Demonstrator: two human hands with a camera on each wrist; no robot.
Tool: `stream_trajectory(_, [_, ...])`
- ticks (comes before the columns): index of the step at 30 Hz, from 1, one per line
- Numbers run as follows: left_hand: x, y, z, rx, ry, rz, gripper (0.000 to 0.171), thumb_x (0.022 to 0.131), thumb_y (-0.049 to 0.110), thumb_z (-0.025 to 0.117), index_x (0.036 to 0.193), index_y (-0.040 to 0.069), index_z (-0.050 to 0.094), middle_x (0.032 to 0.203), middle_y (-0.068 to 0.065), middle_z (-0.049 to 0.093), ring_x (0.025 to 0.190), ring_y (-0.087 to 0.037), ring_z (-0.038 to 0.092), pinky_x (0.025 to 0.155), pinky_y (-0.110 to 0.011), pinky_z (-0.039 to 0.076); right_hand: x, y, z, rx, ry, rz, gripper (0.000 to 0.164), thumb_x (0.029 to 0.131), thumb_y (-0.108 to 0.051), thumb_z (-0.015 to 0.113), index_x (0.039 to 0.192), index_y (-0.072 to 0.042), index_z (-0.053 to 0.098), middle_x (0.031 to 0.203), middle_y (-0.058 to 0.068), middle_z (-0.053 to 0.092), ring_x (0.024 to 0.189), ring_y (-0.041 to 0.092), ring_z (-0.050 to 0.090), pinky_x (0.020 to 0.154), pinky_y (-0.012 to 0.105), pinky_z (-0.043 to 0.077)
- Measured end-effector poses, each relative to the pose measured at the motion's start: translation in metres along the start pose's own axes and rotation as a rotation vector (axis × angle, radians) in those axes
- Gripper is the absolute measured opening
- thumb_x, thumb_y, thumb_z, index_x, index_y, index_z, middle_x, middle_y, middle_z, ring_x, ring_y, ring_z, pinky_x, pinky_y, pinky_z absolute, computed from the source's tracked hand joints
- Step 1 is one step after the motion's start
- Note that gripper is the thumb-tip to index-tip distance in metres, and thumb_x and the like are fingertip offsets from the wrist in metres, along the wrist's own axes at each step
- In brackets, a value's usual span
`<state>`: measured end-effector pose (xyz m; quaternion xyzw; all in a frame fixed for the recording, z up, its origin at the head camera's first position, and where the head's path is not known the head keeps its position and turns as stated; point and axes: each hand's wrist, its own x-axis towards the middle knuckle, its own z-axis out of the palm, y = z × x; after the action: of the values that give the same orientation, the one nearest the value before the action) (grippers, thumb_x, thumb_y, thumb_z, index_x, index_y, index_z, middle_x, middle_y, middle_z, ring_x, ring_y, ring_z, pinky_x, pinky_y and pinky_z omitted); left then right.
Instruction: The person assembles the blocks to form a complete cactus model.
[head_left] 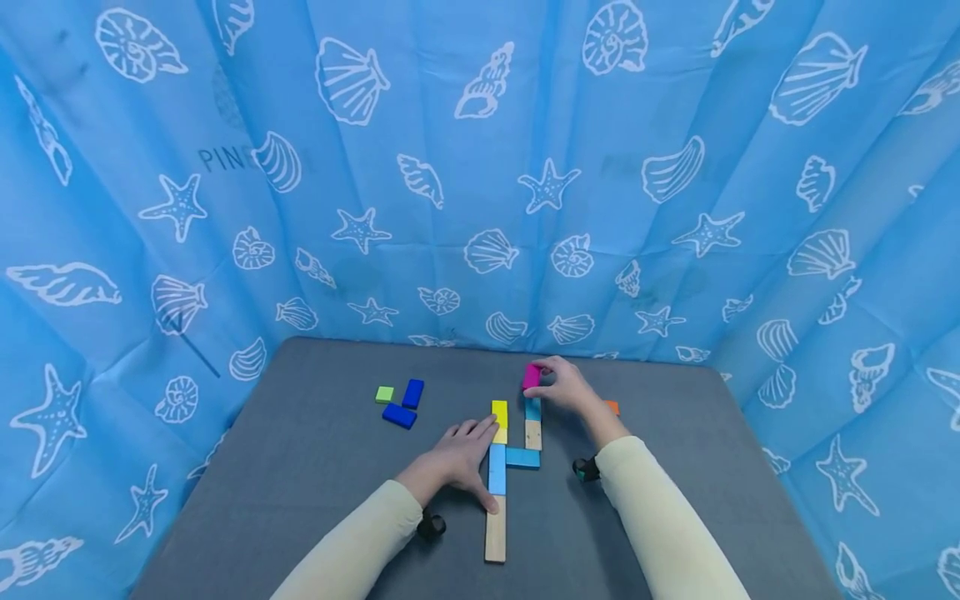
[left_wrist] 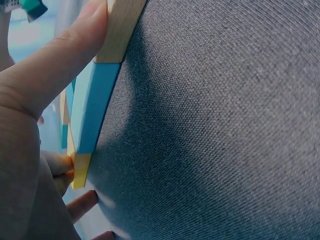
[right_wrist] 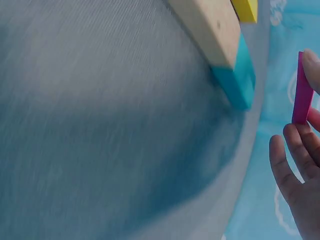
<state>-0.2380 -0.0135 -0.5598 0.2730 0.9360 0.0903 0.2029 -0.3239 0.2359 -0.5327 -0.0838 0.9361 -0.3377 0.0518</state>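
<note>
My right hand (head_left: 567,387) pinches a magenta block (head_left: 531,377) between thumb and fingers, and the right wrist view has this block (right_wrist: 302,95) raised off the cloth. Just below it in the head view, a light blue block (head_left: 532,409) meets a short wooden block (head_left: 533,435). A crosswise light blue block (head_left: 522,457) links these to a longer column. That column runs from a yellow block (head_left: 499,408) through a light blue block (head_left: 497,469) to a long wooden block (head_left: 495,537). My left hand (head_left: 457,458) lies spread along it, thumb touching the wooden block (left_wrist: 120,35), fingertips by the yellow end.
Two dark blue blocks (head_left: 400,416) and a lime green block (head_left: 384,394) lie at the back left. An orange block (head_left: 612,407) shows partly behind the right forearm. A blue shell-patterned curtain (head_left: 480,208) hangs round the grey table (head_left: 315,467).
</note>
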Motion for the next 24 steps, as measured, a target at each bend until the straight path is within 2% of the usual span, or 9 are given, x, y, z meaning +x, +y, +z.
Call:
stream_trajectory(8, [0.002,-0.001,0.001,0.008,-0.006,-0.006,0.138,0.057,0.081,0.079,0.164,0.022,0.014,0.171,0.004,0.008,0.152,-0.026,0.021,0.122,-0.053,0.022,0.02,-0.016,0.029,0.007,-0.027,0.04,0.064,0.086,-0.031,0.082,0.142,-0.011,0.057,0.141,0.015,0.056,0.123,0.034,0.054,0.1,0.051,0.05])
stream_trajectory(12, [0.001,-0.001,0.001,0.008,-0.003,-0.007,0.138,0.057,0.081,0.079,0.164,0.022,0.014,0.171,0.004,0.008,0.152,-0.026,0.021,0.122,-0.053,0.022,0.025,-0.022,0.039,0.007,-0.05,0.094,0.062,0.087,-0.028,0.082,0.142,-0.012,0.058,0.145,0.015,0.053,0.124,0.034,0.052,0.102,0.052,0.048])
stream_trajectory(16, [0.001,-0.001,0.001,0.009,-0.001,-0.009,0.138,0.057,0.081,0.079,0.164,0.022,0.014,0.171,0.004,0.008,0.152,-0.026,0.021,0.122,-0.053,0.022,0.028,-0.026,0.047,0.011,-0.081,0.129,0.063,0.085,-0.028,0.083,0.141,-0.014,0.059,0.149,0.016,0.05,0.125,0.036,0.049,0.104,0.053,0.047])
stream_trajectory(24, [0.001,-0.001,0.001,0.018,-0.005,-0.001,0.138,0.058,0.081,0.079,0.164,0.022,0.014,0.171,0.004,0.007,0.153,-0.025,0.02,0.122,-0.052,0.022,0.03,-0.032,0.051,0.002,-0.097,0.127,0.063,0.085,-0.024,0.083,0.142,-0.013,0.059,0.149,0.017,0.05,0.127,0.036,0.049,0.105,0.054,0.046])
